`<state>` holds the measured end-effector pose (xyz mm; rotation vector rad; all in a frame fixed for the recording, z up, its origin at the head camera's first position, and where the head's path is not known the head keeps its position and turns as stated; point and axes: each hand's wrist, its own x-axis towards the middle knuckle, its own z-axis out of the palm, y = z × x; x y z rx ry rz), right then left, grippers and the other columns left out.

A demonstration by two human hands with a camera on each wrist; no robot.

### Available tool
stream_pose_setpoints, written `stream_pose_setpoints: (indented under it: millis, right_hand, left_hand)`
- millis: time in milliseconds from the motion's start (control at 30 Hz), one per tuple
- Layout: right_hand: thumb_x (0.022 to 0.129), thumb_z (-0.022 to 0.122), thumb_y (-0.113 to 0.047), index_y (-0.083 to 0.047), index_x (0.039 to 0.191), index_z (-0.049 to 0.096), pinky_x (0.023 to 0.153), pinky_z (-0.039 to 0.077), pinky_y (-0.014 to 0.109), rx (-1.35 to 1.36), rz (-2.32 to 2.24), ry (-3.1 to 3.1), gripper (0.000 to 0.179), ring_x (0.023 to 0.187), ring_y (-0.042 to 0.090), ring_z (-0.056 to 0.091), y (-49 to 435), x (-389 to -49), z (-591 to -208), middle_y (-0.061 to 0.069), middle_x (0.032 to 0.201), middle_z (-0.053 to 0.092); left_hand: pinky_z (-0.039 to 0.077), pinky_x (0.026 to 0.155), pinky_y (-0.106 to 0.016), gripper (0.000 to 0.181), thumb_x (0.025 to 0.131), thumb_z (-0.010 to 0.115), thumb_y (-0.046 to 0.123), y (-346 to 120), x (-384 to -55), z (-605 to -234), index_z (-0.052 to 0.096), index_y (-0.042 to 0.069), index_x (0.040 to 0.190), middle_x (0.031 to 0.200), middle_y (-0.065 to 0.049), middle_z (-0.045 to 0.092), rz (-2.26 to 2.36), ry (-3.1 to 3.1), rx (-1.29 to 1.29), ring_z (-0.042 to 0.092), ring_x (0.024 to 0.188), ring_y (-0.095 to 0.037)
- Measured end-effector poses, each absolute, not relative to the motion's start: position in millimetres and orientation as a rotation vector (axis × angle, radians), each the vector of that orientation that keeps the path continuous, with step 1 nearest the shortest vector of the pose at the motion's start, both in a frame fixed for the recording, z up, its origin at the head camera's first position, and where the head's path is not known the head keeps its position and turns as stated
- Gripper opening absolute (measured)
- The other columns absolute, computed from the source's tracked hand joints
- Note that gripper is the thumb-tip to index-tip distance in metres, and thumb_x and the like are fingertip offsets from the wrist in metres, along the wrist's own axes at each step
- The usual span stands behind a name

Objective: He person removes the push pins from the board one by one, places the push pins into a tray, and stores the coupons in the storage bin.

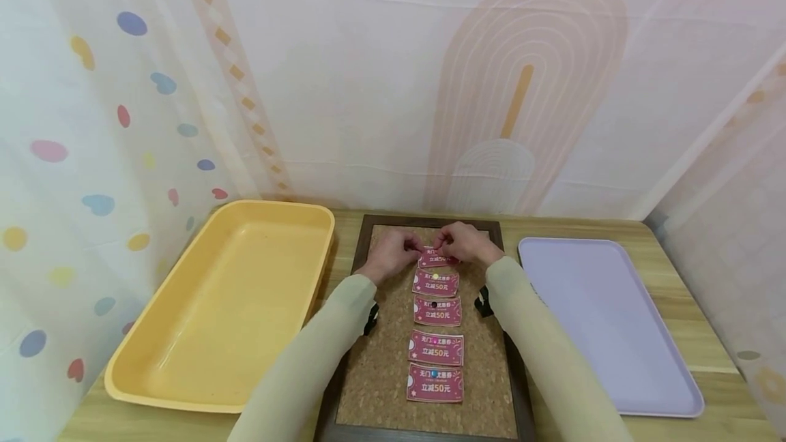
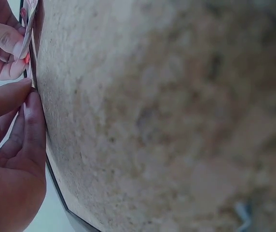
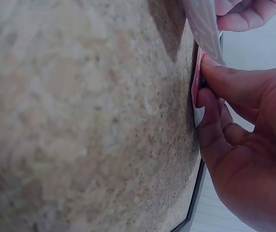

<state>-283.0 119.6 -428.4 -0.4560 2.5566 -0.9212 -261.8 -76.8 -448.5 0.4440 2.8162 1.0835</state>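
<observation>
Several pink coupons run in a column down a framed cork board. At the far end, my left hand pinches the left edge of the topmost coupon. My right hand is at that coupon's upper middle, its thumb and index finger pinching a small red push pin; the pin's tip is hidden. The lower coupons each carry a pin at their upper middle: yellow, black, pink and blue. In the left wrist view, the left thumb and index finger meet near the board.
A deep yellow tray stands left of the board. To the right lies a shallow lavender tray. The board's dark wooden frame rests on a wood-grain table, and a patterned curtain hangs behind.
</observation>
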Motion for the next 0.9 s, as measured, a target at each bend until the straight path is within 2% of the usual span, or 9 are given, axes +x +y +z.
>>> stream_pose_setpoints:
  millis: [300,567,900]
  right_hand:
    - [0.101,0.063,-0.006,-0.002,0.104,0.068,0.063,0.048,0.027,-0.488,-0.954,2.531,0.007,0.073,0.017,0.059,121.1,-283.6,-429.3,0.007,0.09,0.065]
    - [0.1,0.063,-0.004,-0.003,0.103,0.068,0.064,0.049,0.027,-0.478,-0.941,2.535,0.006,0.073,0.017,0.06,121.0,-282.9,-429.1,0.007,0.088,0.066]
    - [0.101,0.063,-0.006,-0.004,0.101,0.068,0.064,0.046,0.027,-0.486,-0.88,2.571,0.005,0.071,0.016,0.057,117.8,-285.0,-426.8,0.006,0.085,0.064]
  left_hand:
    - [0.055,0.079,-0.034,0.007,0.097,0.071,0.005,-76.3,-263.0,-450.3,0.078,0.007,0.096,0.094,-0.005,0.074,1.071,2.827,0.452,0.066,0.086,-0.017]
    - [0.055,0.081,-0.035,0.007,0.096,0.074,0.012,-72.2,-262.3,-448.6,0.079,0.008,0.096,0.094,-0.003,0.075,1.088,2.823,0.38,0.066,0.087,-0.017]
    - [0.056,0.08,-0.035,0.005,0.095,0.076,0.009,-68.0,-262.9,-449.0,0.08,0.008,0.092,0.092,-0.004,0.075,1.142,2.865,0.284,0.067,0.087,-0.018]
